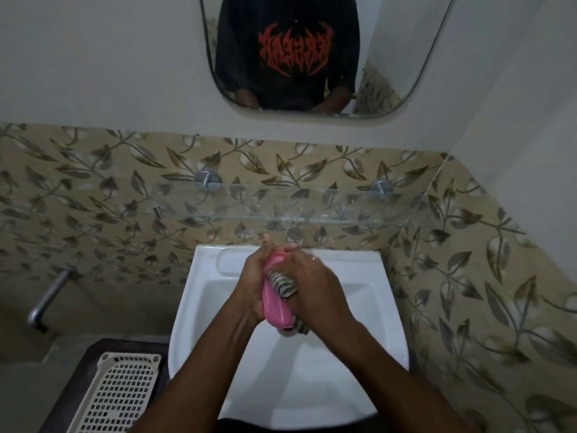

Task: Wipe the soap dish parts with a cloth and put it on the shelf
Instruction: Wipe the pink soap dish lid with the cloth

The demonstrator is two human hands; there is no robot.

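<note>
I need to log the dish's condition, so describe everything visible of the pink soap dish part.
The pink soap dish part looks like smooth, glossy plastic with rounded ends, elongated and held roughly upright over the white sink. The left hand grips its left side; the right hand presses a striped cloth against its right face. Much of it is hidden by fingers and cloth, so any holes or inner detail cannot be seen.

Pink soap dish [274, 303] and striped cloth [284, 284] between both hands, over white sink [199, 307].
</note>
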